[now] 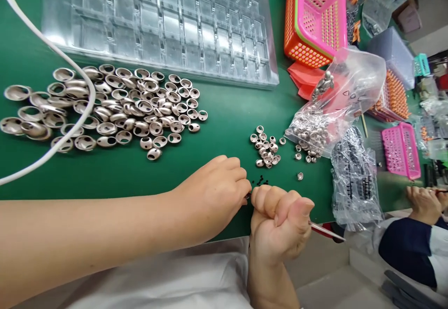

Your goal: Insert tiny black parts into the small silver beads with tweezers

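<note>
I see the left grip (219, 197) pinching a small dark piece (248, 195), mostly hidden, just beside the right grip (278, 220), which is curled tight around a slender, tapering rod (324, 229). Beyond them, tiny black bits (261, 178) dot the smooth green desk (231, 113) near rounded, satin-metal rings (273, 147) with oval openings; to their left I have larger metal shells (121, 118) heaped loosely.

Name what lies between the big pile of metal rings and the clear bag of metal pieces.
In the head view: bare green tabletop, then, nearer the clear bag, a small cluster of metal rings.
</note>
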